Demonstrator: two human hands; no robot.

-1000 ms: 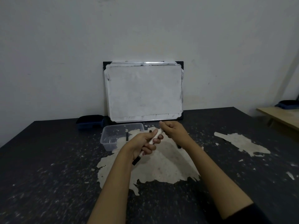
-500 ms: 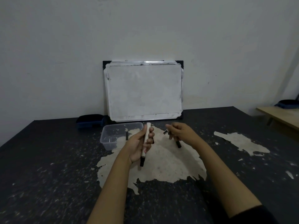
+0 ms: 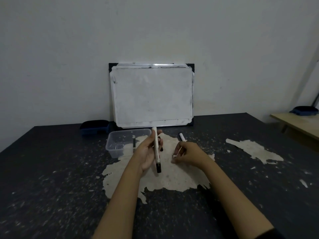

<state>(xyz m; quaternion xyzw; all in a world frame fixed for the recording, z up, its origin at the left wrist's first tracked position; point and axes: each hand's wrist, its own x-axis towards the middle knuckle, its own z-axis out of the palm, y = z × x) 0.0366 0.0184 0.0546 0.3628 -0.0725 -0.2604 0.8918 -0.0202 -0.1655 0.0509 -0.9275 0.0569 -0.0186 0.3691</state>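
Marker point(image 3: 156, 149) stood nearly upright in the left hand point(image 3: 147, 153), black end down, just left of the right hand point(image 3: 189, 153).

Head view: the left hand's fingers curled round the barrel and held it clear of the table point(image 3: 51, 169), probably so that its top end could be worked on. The right hand pinched a small pale piece point(image 3: 174, 155) at its fingertips, too small to name, low over a pale patch point(image 3: 172, 180). Beyond the right hand lay a second marker point(image 3: 182, 137). Beyond and left of the left hand sat a clear tub point(image 3: 110, 149) with a pen point(image 3: 134, 144) inside. Farther off, a whiteboard point(image 3: 153, 95) leaned on the wall point(image 3: 155, 31), likely ready for writing, with an eraser point(image 3: 94, 127) to its left. The dark tabletop was scuffed and its coating had peeled in places. A second table point(image 3: 296, 121) stood far to the right.
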